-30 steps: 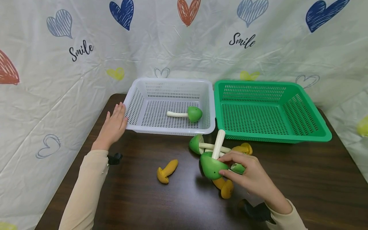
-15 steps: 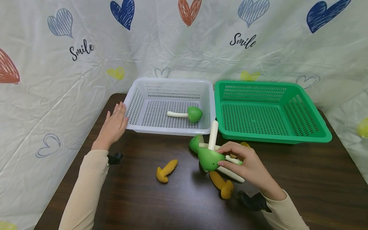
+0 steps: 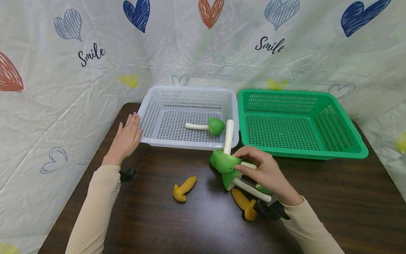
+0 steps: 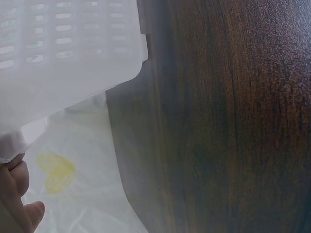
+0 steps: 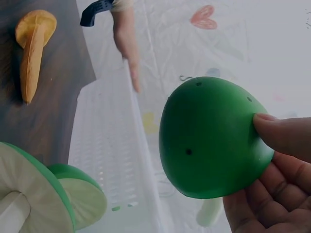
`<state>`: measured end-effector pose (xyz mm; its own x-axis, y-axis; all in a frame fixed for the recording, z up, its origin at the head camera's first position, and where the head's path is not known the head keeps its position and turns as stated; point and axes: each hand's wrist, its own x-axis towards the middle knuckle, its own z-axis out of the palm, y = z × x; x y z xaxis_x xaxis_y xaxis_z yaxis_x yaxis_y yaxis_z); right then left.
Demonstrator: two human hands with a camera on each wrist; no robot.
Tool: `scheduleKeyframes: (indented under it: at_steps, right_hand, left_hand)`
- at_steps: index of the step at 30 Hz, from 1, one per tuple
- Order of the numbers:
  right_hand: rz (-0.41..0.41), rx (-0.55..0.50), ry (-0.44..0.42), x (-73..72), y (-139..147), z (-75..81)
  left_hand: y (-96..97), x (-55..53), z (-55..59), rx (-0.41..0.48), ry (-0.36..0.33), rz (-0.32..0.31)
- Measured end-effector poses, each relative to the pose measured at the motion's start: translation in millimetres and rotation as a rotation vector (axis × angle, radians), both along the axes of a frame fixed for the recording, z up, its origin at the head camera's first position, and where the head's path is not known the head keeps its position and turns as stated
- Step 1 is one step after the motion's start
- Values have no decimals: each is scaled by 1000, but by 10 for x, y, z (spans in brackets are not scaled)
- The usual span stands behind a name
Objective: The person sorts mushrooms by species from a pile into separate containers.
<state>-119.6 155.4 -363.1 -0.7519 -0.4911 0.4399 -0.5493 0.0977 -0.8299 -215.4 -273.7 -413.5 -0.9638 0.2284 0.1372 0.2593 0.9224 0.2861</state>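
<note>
My right hand pinches the cap of a green toy mushroom between thumb and fingers. Its pale stem points up, overlapping the front right corner of the white basket in the head view. In the right wrist view the green cap is held clear of the table. Along the basket's left side rests my left hand, fingers straight. Inside that basket lies another green mushroom. Below the held one, several green mushrooms overlap on the table, one with its stem angled right; my right hand partly hides them.
A green basket stands right of the white one. One yellow mushroom lies alone on the dark table; another yellow mushroom lies by the green pile. A white printed sheet hangs behind.
My right hand has carried the green mushroom up and left toward the white basket, uncovering more of the green mushroom beneath. My left hand has stayed at the basket's side.
</note>
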Motion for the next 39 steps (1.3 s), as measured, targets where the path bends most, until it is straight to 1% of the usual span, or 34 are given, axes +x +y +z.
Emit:
scheduleKeyframes:
  at_steps: [7, 13, 18, 22, 26, 30, 33, 39]
  right_hand:
    - [7, 28, -2, -115, -59, -15]
    - [16, 40, 26, -218, -118, 27]
    - [23, 40, 17, -321, -172, 72]
    - [6, 45, 26, -430, -220, 78]
    - [-37, 53, 57, -558, -269, 55]
    - [-56, 57, 8, -659, -314, 27]
    - [-50, 53, -47, -721, -346, 1]
    - [-41, 63, -126, -844, -416, -47]
  left_hand:
    - [-7, 0, -4, 13, 4, -6]
    - [5, -13, -9, 5, -5, 0]
    - [4, -14, -11, -10, 2, 3]
    - [0, -14, -12, -8, 4, 3]
    - [0, -17, -14, 6, 1, 0]
    - [-2, -14, -12, 10, -3, -1]
    - [-4, -11, -13, 9, -4, 0]
    - [-4, -17, -18, 8, 3, 0]
